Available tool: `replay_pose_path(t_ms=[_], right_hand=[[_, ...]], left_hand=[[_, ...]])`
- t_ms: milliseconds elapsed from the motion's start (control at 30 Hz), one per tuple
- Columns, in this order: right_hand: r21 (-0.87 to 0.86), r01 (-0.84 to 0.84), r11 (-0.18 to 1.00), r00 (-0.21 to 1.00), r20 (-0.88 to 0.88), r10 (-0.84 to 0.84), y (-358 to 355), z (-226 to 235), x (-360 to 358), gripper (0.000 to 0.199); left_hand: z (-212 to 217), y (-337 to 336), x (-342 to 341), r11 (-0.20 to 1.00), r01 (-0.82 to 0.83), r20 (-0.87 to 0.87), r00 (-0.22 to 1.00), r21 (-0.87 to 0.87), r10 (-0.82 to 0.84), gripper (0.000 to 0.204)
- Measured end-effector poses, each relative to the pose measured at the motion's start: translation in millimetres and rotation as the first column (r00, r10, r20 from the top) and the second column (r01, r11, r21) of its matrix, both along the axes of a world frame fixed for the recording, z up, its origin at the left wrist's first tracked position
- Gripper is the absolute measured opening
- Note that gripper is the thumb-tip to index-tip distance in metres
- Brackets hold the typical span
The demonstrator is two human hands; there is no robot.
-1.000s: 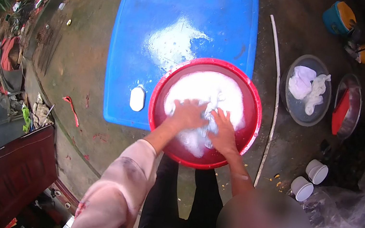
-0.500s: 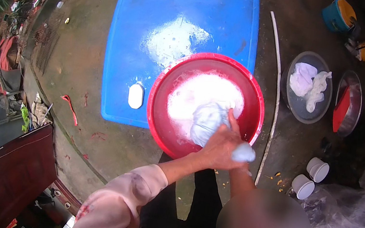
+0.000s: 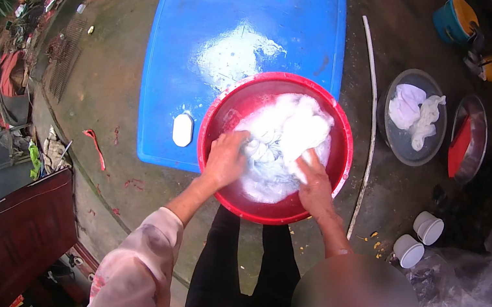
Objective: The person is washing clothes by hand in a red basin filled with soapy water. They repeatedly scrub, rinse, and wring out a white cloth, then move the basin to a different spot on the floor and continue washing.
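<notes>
We see both bare hands inside a red plastic basin [image 3: 227, 111], which overlaps the near edge of a blue tabletop [image 3: 196, 26]. The left hand [image 3: 227, 158] is loosely bent at the left side of a wet, whitish cloth [image 3: 266, 157] lying in the suds; we cannot tell whether it grips. The right hand [image 3: 317, 187] has its fingers against the cloth's right side, partly hidden by foam, so its hold is unclear to us too. Left of the basin we find 1 white oblong block [image 3: 183, 130]. Rightward, past a white pole [image 3: 369, 109], a grey basin [image 3: 427, 154] holds 2 pale cloths [image 3: 405, 107].
</notes>
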State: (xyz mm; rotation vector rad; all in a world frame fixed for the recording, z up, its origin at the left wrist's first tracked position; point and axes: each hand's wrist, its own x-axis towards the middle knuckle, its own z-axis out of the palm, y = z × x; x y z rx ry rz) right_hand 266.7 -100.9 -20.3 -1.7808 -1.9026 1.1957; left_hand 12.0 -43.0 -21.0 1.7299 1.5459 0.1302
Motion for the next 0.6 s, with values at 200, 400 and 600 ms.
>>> replay_pose_path(t_ms=[200,400,600], right_hand=[[-0.168,0.007,0.986,0.949,0.311,0.046,-3,-17,-39,0.088],[-0.205,0.395,0.896,0.875,-0.213,-0.434,5,-28,-14,0.09],[-0.974,0.225,0.018,-0.192,-0.062,-0.979,6,-8,-40,0.079]], left_hand=[[-41,2,69,0.856,0.401,-0.284,0.905,0.324,-0.317,0.063],[-56,49,49,0.998,0.041,0.183,0.983,-0.052,-0.031,0.062],[-44,14,97,0.95,-0.249,-0.209,0.955,-0.19,0.209,0.069]])
